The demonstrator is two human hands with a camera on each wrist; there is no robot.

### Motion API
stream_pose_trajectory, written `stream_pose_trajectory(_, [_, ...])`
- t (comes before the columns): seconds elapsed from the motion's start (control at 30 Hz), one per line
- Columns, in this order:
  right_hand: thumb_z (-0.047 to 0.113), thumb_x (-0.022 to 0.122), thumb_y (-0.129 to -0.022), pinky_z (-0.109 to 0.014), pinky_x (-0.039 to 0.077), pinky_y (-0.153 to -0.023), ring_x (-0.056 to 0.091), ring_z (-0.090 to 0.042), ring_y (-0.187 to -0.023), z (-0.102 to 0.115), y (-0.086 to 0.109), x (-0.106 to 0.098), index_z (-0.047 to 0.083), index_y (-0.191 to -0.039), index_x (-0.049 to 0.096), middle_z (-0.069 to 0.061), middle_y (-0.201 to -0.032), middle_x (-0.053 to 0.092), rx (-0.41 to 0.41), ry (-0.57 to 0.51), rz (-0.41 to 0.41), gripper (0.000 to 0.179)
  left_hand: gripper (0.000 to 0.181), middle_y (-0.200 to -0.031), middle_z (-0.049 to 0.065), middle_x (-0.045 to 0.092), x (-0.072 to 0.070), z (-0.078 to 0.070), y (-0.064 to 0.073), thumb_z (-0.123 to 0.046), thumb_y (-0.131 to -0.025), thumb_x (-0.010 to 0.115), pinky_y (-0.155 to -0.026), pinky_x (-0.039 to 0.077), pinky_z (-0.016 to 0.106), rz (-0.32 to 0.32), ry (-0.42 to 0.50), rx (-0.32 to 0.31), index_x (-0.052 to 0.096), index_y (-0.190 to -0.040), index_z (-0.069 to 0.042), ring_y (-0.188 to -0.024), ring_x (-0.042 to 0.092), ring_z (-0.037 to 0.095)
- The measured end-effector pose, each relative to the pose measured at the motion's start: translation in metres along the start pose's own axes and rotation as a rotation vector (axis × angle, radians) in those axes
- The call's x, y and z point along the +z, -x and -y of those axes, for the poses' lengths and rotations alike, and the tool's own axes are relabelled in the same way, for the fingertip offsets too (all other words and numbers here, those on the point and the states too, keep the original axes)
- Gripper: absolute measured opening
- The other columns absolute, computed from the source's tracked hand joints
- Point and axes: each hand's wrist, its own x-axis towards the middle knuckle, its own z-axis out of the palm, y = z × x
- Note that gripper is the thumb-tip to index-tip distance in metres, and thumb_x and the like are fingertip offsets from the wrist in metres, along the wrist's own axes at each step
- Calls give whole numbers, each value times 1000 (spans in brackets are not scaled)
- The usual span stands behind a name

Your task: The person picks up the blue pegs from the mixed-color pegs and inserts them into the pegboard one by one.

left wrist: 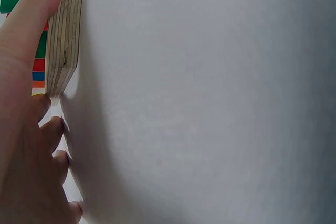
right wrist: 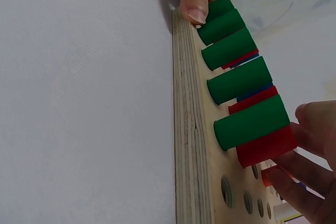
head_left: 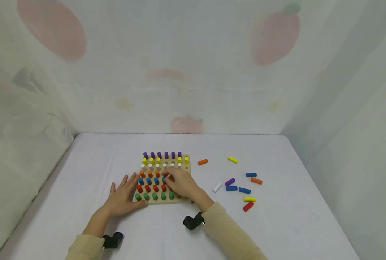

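Note:
A wooden pegboard (head_left: 183, 200) holds colored pegs in rows, such as green pegs (head_left: 155, 196) along the near edge and purple pegs (head_left: 166, 155) along the far one. Fingers spread, my left hand (head_left: 122, 200) rests against the board's left side, its thumb on the near edge by a green peg (left wrist: 14, 0). Over the middle of the board, my right hand (head_left: 183, 182) pinches a blue peg (head_left: 164, 179) at the blue row. In the right wrist view, its fingers are beside a red peg (right wrist: 266, 147); the hand hides several holes and pegs.
Loose pegs lie on the white table right of the board: an orange peg (head_left: 203, 162), a white peg (head_left: 217, 187), a purple peg (head_left: 230, 181), a red peg (head_left: 248, 206), a yellow peg (head_left: 232, 159) and several blue ones. Another red peg peeks out beneath the right wrist.

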Motion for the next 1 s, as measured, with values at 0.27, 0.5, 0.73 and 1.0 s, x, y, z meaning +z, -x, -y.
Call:
stream_pose_trajectory(0.27, [22, 57, -92, -13, 48, -76, 55, -1, -86, -3, 6, -9, 20, -112, 63, 9, -104, 64, -16, 38, -65, 22, 108, -152, 15, 21, 1, -1, 1, -68, -65, 66, -99, -3, 73, -3, 5, 3, 23, -147, -10, -138, 11, 44])
stream_pose_trajectory(0.5, [22, 58, -91, -15, 50, -79, 60, -4, -94, -8, 17, -22, 18, -112, 62, 6, -107, 64, -66, 11, -107, 22, 109, -152, 15, 21, 0, -1, 1, -67, -65, 67, -99, -3, 73, -2, 1, 3, 23, -147, -10, -138, 11, 44])
stream_pose_trajectory(0.73, [18, 58, -90, -26, 52, -80, 59, -12, -97, -15, 29, -38, 15, -117, 60, 0, -111, 63, -77, -36, -117, 27, 110, -152, 14, 21, 0, 0, 0, -69, -64, 66, -99, -3, 73, 0, -6, -4, 23, -147, -11, -138, 11, 43])
stream_pose_trajectory(1.0, [16, 62, -88, -35, 52, -82, 59, -16, -97, -30, 38, -59, 12, -116, 60, -4, -110, 63, -88, -41, -148, 28, 109, -152, 14, 21, 0, -1, 0, -68, -64, 66, -98, -3, 73, -3, 2, -1, 23, -147, -11, -138, 11, 44])
